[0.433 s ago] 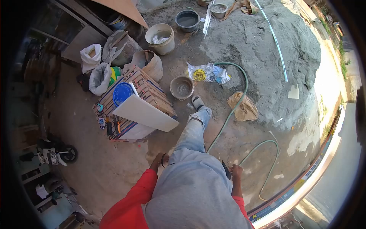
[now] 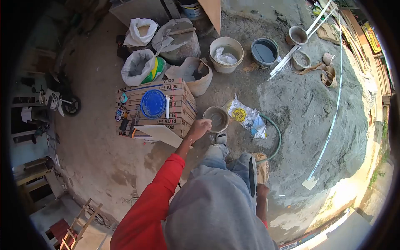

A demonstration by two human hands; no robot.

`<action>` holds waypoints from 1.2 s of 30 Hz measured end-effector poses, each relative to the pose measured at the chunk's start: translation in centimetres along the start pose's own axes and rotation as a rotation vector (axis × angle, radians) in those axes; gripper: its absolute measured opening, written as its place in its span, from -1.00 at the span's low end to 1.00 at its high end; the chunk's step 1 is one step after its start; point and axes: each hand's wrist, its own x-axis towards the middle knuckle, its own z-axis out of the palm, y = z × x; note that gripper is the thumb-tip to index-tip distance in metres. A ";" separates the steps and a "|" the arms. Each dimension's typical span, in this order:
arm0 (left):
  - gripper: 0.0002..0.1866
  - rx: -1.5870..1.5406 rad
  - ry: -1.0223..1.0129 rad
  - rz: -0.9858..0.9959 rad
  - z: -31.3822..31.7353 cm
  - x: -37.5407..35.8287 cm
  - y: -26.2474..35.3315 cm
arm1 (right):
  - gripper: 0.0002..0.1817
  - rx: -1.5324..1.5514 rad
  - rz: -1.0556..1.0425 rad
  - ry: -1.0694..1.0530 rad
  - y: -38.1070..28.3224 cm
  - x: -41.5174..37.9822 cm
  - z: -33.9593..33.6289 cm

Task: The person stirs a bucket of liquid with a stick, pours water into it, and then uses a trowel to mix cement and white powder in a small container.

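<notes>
My left hand (image 2: 200, 129) reaches forward in a red sleeve, fingers loosely curled. It overlaps the near-left rim of a small round bucket (image 2: 217, 113) with wet grey residue inside; nothing shows in its grip. Low at my right side, my right hand (image 2: 262, 191) is curled beside a long, flat dark tool (image 2: 252, 176) with a pale edge, which lies along my bent right leg. The exact kind of tool does not show. A pale flat board (image 2: 160, 134) leans by the stack of tile boxes (image 2: 177, 110), left of my left forearm.
A blue lid (image 2: 153, 104) and small hand tools rest on the boxes. Buckets and sacks (image 2: 137, 66) stand behind them. A green hose (image 2: 278, 141) curves past a torn cement bag (image 2: 254, 121). Grey sand (image 2: 312, 116) is heaped to the right; a motorbike (image 2: 56, 100) is parked far left.
My left hand has swung forward and up from my hip to overlap the small bucket. My right leg has come forward, and the view has turned, bringing more of the right background in.
</notes>
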 end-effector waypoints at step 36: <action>-0.61 -0.910 0.893 -0.782 29.1 4.4 5.3 | -0.65 -0.603 -0.347 -0.495 -87.0 45.1 -7.5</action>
